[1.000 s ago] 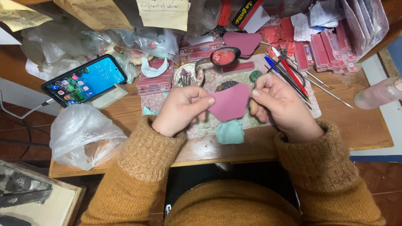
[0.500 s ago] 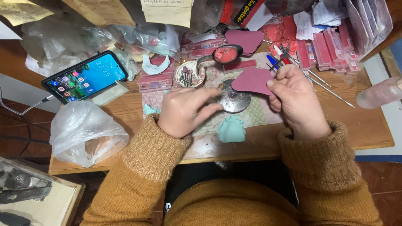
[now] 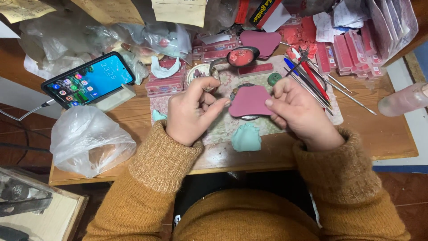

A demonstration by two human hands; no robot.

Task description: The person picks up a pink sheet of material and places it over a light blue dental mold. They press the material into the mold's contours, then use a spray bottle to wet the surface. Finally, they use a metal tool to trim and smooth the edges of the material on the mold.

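Observation:
My right hand (image 3: 299,112) pinches a flat pink wax sheet (image 3: 249,101) by its right edge, holding it above the patterned mat (image 3: 214,129). At the sheet's left edge sits my left hand (image 3: 192,111), its fingertips touching the wax. Just below the sheet a pale green dental cast (image 3: 246,137) lies on the mat. A dark round object is partly hidden under the sheet.
A lit phone (image 3: 89,80) leans at the left, beside a clear plastic bag (image 3: 89,143). Pens and metal hand tools (image 3: 312,78) lie to the right. Pink wax boxes (image 3: 347,51), a small bowl (image 3: 243,56) and a clear bottle (image 3: 403,99) crowd the wooden table (image 3: 383,143).
My right hand carried the pink wax sheet up and right, then back to the centre. My left hand has come up to touch its left edge.

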